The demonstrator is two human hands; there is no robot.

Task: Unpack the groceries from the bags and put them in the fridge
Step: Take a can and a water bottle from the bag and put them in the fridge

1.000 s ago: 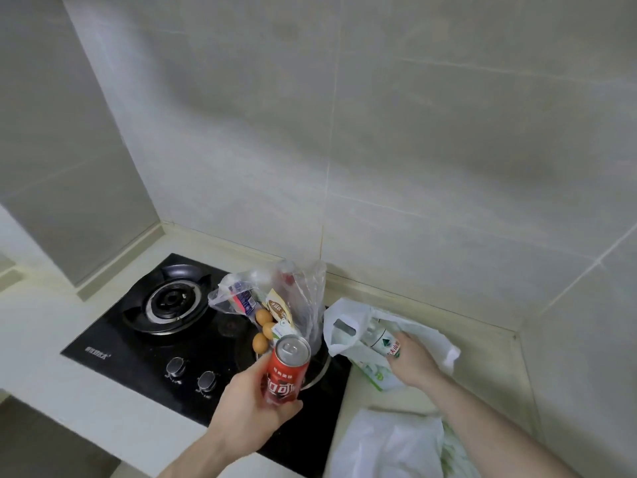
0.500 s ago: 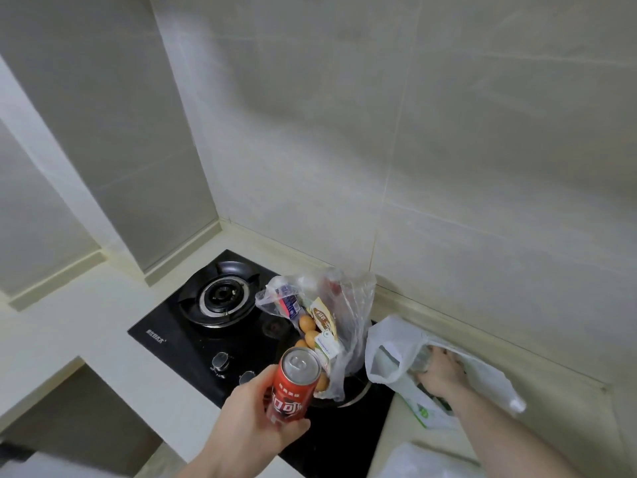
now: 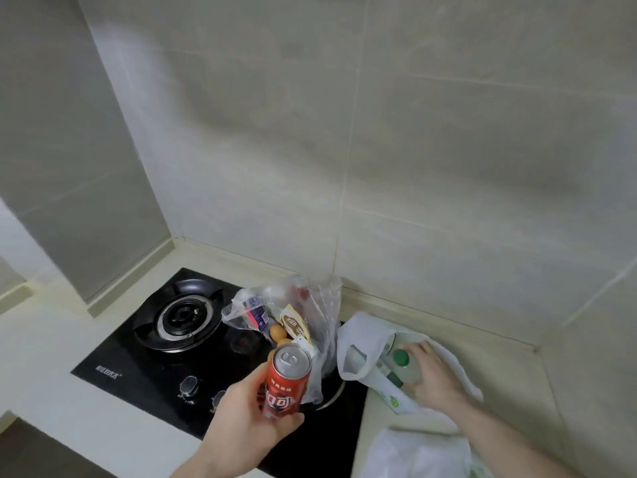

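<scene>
The red can (image 3: 287, 382) is upright in the left hand (image 3: 246, 419), fingers curled round it, above the hob's (image 3: 144, 357) front edge. Just behind the can, a clear bag (image 3: 310, 315) of eggs (image 3: 277, 332) and packets stands on the hob. Right of the hob, on the bench (image 3: 510, 381), the right hand (image 3: 432, 377) grips a green-capped bottle (image 3: 401, 362) inside a white bag (image 3: 358, 343)

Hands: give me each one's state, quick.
Left hand: holding the red can.
Right hand: fingers around the bottle in the white bag.
</scene>
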